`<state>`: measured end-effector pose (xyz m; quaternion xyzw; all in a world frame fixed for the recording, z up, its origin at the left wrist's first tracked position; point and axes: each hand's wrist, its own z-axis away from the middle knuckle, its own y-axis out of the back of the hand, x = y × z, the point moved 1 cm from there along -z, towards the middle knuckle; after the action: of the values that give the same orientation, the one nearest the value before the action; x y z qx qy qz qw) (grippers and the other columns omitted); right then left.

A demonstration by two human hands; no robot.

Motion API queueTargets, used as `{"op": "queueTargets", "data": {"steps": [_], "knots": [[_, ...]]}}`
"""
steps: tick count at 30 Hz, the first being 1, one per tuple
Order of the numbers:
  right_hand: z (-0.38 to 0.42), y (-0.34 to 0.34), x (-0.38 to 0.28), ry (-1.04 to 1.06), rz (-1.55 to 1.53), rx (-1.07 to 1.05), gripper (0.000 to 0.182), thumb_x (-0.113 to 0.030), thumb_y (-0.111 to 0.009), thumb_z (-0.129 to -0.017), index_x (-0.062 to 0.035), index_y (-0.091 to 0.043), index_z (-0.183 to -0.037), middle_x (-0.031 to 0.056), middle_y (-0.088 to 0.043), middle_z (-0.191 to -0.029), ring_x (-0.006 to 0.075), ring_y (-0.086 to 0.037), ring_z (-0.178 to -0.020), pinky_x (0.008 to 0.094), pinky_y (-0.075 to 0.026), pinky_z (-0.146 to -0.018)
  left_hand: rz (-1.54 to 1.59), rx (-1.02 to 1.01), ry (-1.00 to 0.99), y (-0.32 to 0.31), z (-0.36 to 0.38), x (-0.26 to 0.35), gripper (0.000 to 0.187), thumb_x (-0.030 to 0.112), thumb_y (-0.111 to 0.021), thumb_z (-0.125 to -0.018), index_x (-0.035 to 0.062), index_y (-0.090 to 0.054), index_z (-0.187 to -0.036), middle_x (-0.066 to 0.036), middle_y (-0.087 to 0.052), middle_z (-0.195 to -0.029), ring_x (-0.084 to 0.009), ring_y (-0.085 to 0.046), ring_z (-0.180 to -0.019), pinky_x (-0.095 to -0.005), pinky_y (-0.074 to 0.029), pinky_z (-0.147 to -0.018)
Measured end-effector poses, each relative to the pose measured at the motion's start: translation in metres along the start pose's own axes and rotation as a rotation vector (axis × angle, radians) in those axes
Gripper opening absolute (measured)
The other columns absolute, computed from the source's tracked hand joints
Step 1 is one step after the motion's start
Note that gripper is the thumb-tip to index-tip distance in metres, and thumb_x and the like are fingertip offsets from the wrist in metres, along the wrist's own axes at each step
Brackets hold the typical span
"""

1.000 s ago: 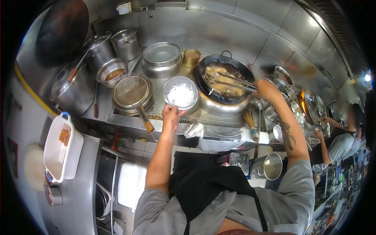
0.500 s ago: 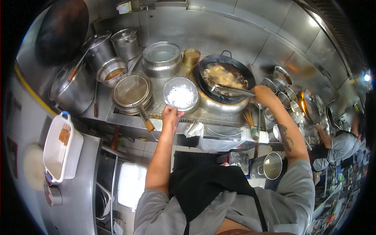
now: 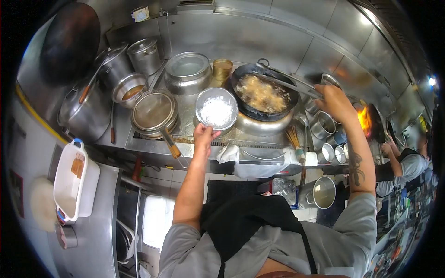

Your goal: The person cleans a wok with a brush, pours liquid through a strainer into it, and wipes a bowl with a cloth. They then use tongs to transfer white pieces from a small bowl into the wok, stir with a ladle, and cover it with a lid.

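My left hand (image 3: 204, 136) is closed on the near rim of a metal bowl (image 3: 216, 109) with white powder in it. The bowl is held level over the stove, left of a black wok (image 3: 291, 111). Pale pieces of food (image 3: 262, 92) bubble in the wok's oil. In my right hand (image 3: 333, 99) is a pair of long metal tongs (image 3: 296, 83), gripped at the handle end. The tongs reach left above the far side of the wok.
Left of the bowl are a round strainer (image 3: 154, 113), a large metal pot (image 3: 187, 74) and more pots. A white tub (image 3: 88, 185) stands at the left. At the right, a co-worker (image 3: 408, 167) works beside a flaming wok (image 3: 375, 123).
My right hand has moved up and right, lifting the tongs from the food to above the wok's far side. A flame has flared at the co-worker's wok. My left hand has hardly moved.
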<state>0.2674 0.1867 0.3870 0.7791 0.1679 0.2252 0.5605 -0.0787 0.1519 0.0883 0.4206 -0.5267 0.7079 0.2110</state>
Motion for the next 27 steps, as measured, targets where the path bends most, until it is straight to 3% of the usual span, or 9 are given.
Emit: {"op": "queueTargets", "data": {"steps": [4,7,11,20,23,27], "knots": [[0.007,0.021,-0.03,0.053,-0.16,-0.102,0.042,-0.01,-0.07,-0.069,0.0032,-0.059,-0.108,0.0211,-0.063,-0.096,0.0363,-0.059,-0.092,0.0415,-0.046,-0.082,0.006,-0.053,-0.048,-0.012,-0.001,-0.002,0.007,0.001,-0.052,-0.086,0.0059,-0.048,-0.083,-0.005,-0.057,-0.084,-0.0137,-0.06,-0.073,-0.0294,-0.057,-0.067],[0.013,0.016,-0.05,0.217,-0.138,-0.074,0.042,-0.009,-0.07,-0.069,0.0027,-0.059,-0.107,0.0201,-0.062,-0.095,0.0364,-0.059,-0.09,0.0417,-0.046,-0.08,0.01,-0.082,-0.094,-0.021,0.0,-0.003,0.008,0.0,-0.052,-0.087,0.0061,-0.048,-0.082,-0.005,-0.057,-0.084,-0.0127,-0.059,-0.073,-0.029,-0.057,-0.066],[0.013,-0.001,-0.071,0.27,-0.063,-0.115,0.041,-0.01,-0.07,-0.069,-0.0003,-0.059,-0.107,0.0176,-0.062,-0.091,0.0368,-0.059,-0.085,0.0427,-0.047,-0.077,-0.021,-0.133,-0.142,-0.031,0.002,-0.003,0.009,0.0,-0.052,-0.087,0.006,-0.048,-0.082,-0.005,-0.057,-0.084,-0.0125,-0.059,-0.073,-0.0281,-0.057,-0.064],[0.012,-0.001,-0.064,0.251,-0.082,-0.084,0.036,-0.011,-0.068,-0.071,0.0003,-0.06,-0.105,0.0188,-0.062,-0.086,0.0364,-0.059,-0.082,0.0435,-0.047,-0.072,-0.038,-0.125,-0.011,-0.039,-0.003,-0.009,0.003,0.004,-0.052,-0.087,0.0048,-0.05,-0.088,-0.01,-0.061,-0.092,-0.0192,-0.064,-0.079,-0.0299,-0.056,-0.068],[0.012,-0.003,-0.06,0.21,-0.092,-0.108,0.036,-0.011,-0.068,-0.072,0.0001,-0.06,-0.105,0.0198,-0.062,-0.085,0.037,-0.059,-0.082,0.0436,-0.047,-0.073,0.006,-0.083,0.024,-0.04,-0.004,-0.011,0.002,0.0,-0.05,-0.087,0.0018,-0.05,-0.085,-0.01,-0.059,-0.086,-0.0193,-0.063,-0.075,-0.031,-0.057,-0.065],[0.012,-0.023,-0.045,0.22,-0.135,-0.101,0.033,-0.011,-0.068,-0.072,0.0001,-0.061,-0.103,0.0205,-0.062,-0.084,0.0377,-0.06,-0.082,0.0443,-0.047,-0.073,0.045,-0.064,0.075,-0.044,0.0,-0.01,0.002,0.001,-0.051,-0.086,0.002,-0.05,-0.088,-0.012,-0.06,-0.089,-0.0207,-0.064,-0.077,-0.0327,-0.057,-0.069]]}}
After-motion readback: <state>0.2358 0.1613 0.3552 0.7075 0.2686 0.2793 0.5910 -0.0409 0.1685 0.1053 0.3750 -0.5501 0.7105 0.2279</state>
